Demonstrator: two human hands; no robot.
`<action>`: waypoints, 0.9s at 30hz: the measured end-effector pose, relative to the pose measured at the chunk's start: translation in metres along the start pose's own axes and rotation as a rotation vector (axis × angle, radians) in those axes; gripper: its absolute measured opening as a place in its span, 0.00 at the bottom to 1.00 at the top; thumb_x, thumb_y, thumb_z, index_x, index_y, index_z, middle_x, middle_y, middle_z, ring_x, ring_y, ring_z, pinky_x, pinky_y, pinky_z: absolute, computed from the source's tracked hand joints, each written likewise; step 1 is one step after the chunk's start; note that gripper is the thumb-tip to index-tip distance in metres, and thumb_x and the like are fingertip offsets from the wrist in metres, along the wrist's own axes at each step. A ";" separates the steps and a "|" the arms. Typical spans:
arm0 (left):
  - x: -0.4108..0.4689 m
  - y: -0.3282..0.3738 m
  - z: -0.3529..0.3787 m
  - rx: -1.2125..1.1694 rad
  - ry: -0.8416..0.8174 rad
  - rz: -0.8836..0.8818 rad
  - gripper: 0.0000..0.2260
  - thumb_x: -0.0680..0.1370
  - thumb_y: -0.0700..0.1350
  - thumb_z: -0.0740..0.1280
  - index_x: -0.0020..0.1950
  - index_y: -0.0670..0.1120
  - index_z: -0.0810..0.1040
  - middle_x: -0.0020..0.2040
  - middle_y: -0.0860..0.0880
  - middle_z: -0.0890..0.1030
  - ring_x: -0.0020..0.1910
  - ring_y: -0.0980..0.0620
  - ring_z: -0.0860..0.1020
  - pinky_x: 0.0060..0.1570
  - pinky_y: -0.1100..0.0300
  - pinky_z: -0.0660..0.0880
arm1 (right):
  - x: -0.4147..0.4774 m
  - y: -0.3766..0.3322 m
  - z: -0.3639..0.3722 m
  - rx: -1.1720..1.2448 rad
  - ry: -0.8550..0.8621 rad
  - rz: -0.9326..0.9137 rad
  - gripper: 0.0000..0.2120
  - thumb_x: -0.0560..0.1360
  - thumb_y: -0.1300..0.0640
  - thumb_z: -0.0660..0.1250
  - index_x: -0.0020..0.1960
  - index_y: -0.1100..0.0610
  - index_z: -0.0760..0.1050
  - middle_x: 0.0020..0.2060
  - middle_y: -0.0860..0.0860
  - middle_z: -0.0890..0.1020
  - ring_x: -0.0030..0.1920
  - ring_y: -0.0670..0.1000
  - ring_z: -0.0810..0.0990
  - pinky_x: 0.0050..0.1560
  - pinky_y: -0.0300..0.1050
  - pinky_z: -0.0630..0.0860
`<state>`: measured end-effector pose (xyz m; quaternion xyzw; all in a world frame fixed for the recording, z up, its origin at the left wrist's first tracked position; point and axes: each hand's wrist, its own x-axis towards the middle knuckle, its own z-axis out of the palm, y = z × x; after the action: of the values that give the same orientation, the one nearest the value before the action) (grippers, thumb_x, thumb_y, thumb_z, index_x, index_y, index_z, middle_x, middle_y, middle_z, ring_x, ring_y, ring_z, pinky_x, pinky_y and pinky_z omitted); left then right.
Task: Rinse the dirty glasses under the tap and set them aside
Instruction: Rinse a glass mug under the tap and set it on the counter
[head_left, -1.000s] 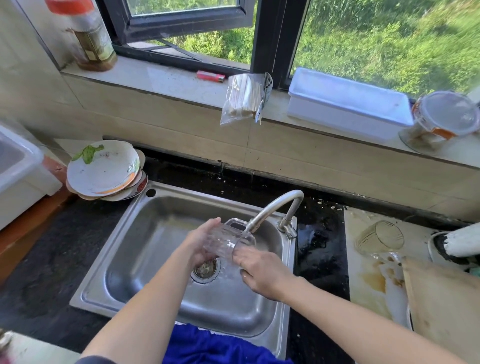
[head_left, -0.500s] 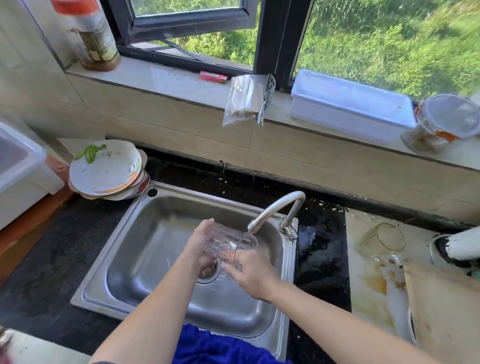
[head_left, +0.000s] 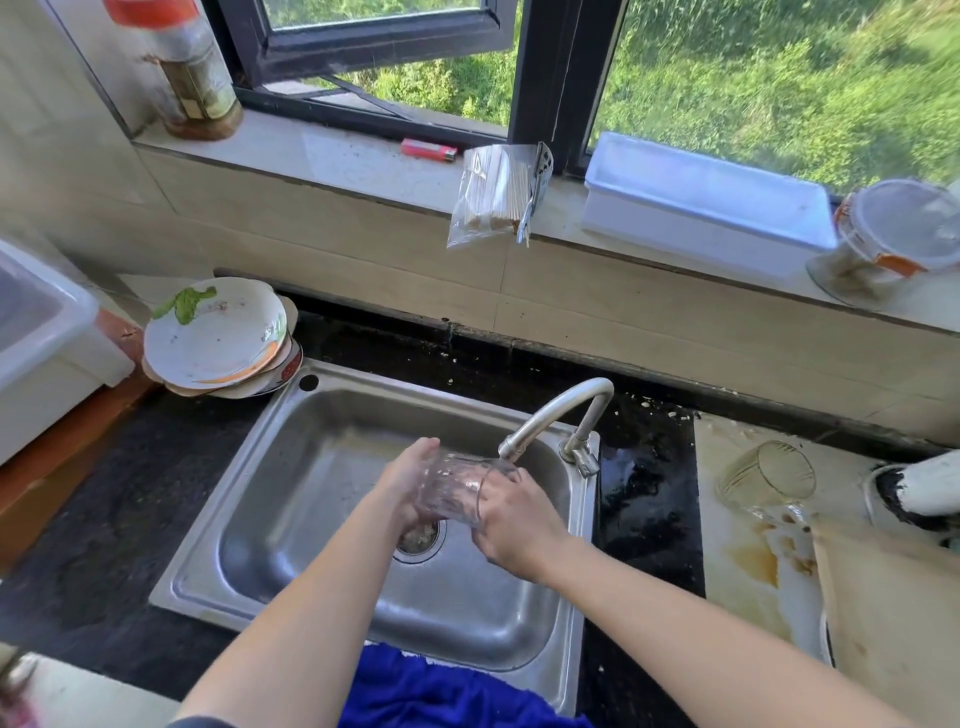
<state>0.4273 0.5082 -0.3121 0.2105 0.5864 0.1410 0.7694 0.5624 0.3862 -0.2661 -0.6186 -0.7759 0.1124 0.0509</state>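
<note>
A clear ribbed glass (head_left: 451, 487) lies on its side over the steel sink (head_left: 291, 467), its mouth turned right toward the spout of the curved tap (head_left: 550, 415). My left hand (head_left: 402, 480) cups the glass from behind at its base. My right hand (head_left: 517, 522) grips its rim, with fingers at or inside the mouth. A second glass (head_left: 766, 475), stained brown, lies tipped on the pale counter at the right, beside a brown spill (head_left: 756, 564).
Stacked dirty plates (head_left: 218, 338) sit at the sink's back left corner, next to a white plastic bin (head_left: 36, 343). A wooden board (head_left: 893, 618) covers the right counter. The windowsill holds a jar, a lighter, a bag of sticks, a white box and a lidded container.
The glass has shifted slightly under the spout, and my right hand has moved up from below it to grip its rim. My left hand stays behind the glass.
</note>
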 end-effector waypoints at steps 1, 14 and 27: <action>-0.003 0.002 0.001 0.023 -0.013 -0.004 0.26 0.68 0.54 0.71 0.58 0.38 0.76 0.50 0.39 0.81 0.42 0.40 0.81 0.49 0.45 0.78 | 0.000 -0.001 0.003 -0.010 0.012 -0.014 0.21 0.69 0.55 0.65 0.61 0.53 0.79 0.58 0.49 0.82 0.61 0.51 0.78 0.52 0.52 0.77; -0.029 0.001 -0.006 0.176 -0.200 0.020 0.21 0.75 0.61 0.65 0.54 0.45 0.76 0.49 0.39 0.81 0.46 0.40 0.81 0.51 0.49 0.78 | 0.001 -0.005 -0.011 0.717 0.061 0.453 0.12 0.78 0.47 0.67 0.56 0.50 0.83 0.49 0.43 0.86 0.50 0.39 0.81 0.54 0.34 0.74; -0.029 -0.007 -0.006 0.141 -0.293 -0.033 0.19 0.75 0.59 0.64 0.48 0.44 0.82 0.40 0.44 0.82 0.37 0.47 0.79 0.43 0.55 0.72 | 0.017 -0.003 -0.024 1.129 -0.029 0.583 0.13 0.76 0.48 0.67 0.45 0.56 0.85 0.43 0.52 0.87 0.46 0.51 0.84 0.52 0.48 0.79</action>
<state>0.4130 0.4897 -0.2923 0.2728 0.4797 0.0545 0.8322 0.5608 0.4044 -0.2427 -0.6809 -0.3973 0.5218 0.3260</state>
